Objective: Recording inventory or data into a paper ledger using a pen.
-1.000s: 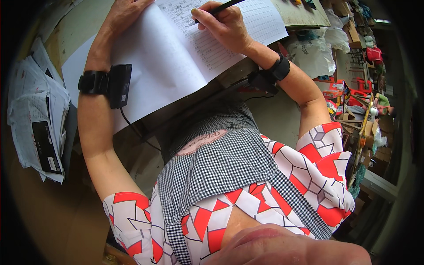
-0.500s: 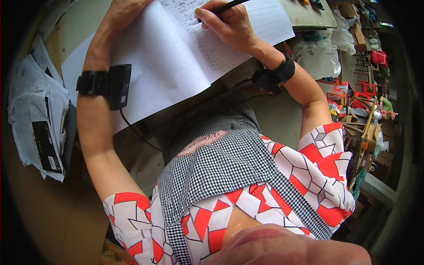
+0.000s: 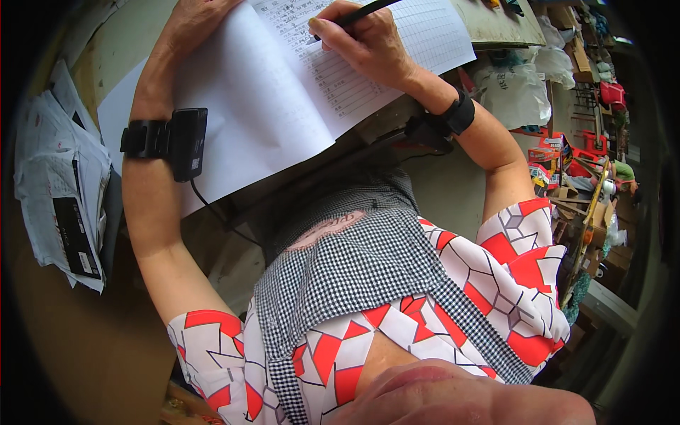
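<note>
In my right hand (image 3: 368,42) a black pen (image 3: 370,10) is pinched between thumb and fingers, its tip down on a sheet printed with a table (image 3: 397,67). Handwriting fills some upper rows around the tip. My left hand (image 3: 198,20) rests at the top edge of the picture, by the bent-over white pages (image 3: 241,106) of the same paper stack. Its fingers are mostly cut off by the frame edge, so their pose does not show. The turned pages curl up to the left of the table sheet and overhang the near table edge.
A pile of papers and plastic envelopes (image 3: 67,184) stands at the left. The pale table (image 3: 499,27) reaches to the upper right, with clear plastic bags (image 3: 513,92) beside it. Farther right are red boxes (image 3: 544,159) and shelving clutter. A cable (image 3: 212,210) hangs from my left forearm's black device.
My right hand and the pen tip have shifted slightly left and down on the sheet. The left hand stays nearly in place.
</note>
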{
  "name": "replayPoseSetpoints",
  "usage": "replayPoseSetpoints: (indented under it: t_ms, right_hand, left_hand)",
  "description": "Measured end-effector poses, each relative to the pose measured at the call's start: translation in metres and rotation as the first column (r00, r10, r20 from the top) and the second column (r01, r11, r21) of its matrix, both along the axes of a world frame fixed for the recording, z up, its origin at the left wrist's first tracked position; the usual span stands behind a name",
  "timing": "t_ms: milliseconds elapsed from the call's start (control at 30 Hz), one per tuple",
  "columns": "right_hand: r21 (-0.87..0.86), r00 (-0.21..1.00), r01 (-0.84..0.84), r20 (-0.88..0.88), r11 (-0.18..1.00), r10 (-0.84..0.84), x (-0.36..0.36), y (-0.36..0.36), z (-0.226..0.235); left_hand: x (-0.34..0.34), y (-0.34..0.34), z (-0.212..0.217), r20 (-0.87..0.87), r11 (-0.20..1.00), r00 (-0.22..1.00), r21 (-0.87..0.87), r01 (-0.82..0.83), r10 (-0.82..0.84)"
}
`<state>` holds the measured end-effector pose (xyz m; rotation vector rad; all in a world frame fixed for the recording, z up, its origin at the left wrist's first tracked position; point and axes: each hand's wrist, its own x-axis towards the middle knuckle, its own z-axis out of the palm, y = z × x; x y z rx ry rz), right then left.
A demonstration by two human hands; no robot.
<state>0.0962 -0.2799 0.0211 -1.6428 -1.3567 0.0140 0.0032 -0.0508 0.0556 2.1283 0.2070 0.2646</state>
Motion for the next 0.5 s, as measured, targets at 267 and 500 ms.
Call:
replayPoseSetpoints:
  t_ms: [267,500]
  right_hand:
    - [0.045,0.998,-0.013,0.066,0.999,0.010,0.0050,0.0026,-0.0102]
    - [0.013,1.000,-0.021,0.019,1.000,0.021,0.0041,0.0017,-0.0088]
  left_hand:
    - [0.0014,-0.0016,0.0002,-0.022,0.999,0.999,-0.027,-0.024,0.023]
    - [0.0022,-0.0013,0.0005,-0.027,0.998,1.000,-0.058,-0.008,0.006]
